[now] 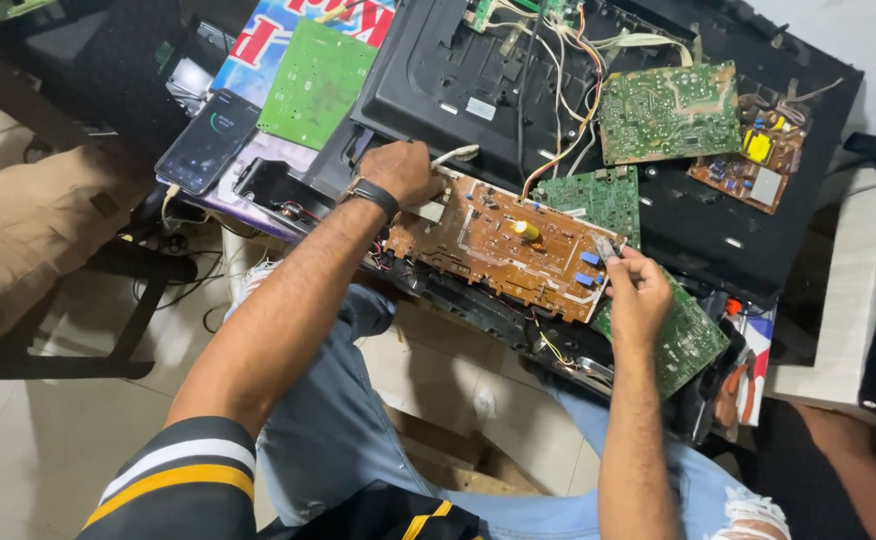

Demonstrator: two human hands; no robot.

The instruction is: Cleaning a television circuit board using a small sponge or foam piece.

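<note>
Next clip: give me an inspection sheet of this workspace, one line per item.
Surface: black TV back panel, lying flat and crowded with boards.
Job's things: brown circuit board, gripped at both ends.
Clutter: green boards, loose green board, phone, orange-handled pliers.
Grippers: left hand on the brown board's left end; right hand pinching a small part at its right edge.
Cables: wire bundle running across the panel between boards.
Surroundings: tiled floor, chair at left, another person's arm lower right.
</note>
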